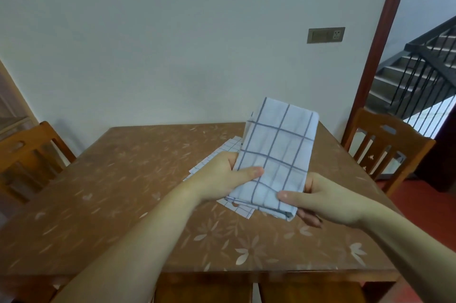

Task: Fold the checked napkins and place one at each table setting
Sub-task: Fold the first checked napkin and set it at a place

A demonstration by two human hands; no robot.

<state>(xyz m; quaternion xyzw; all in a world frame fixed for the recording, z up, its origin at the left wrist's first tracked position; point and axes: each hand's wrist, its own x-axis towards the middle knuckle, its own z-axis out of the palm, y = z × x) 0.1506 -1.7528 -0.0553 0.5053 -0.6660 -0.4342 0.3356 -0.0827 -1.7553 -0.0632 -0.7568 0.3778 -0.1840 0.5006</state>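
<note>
A folded white napkin with blue checks (276,154) is held up above the table, its far end tilted away from me. My left hand (227,174) grips its near left edge, thumb on top. My right hand (323,200) pinches its near right corner, thumb on top and fingers underneath. Beneath it, flat on the table, lies another checked napkin (228,146) with finer checks, mostly hidden by my left hand and the held napkin.
The brown table (128,179) has a glossy flower-patterned cover and stands against a white wall. A wooden chair (385,147) stands at the right side, another (27,154) at the left. A doorway to a staircase (419,75) opens at the far right.
</note>
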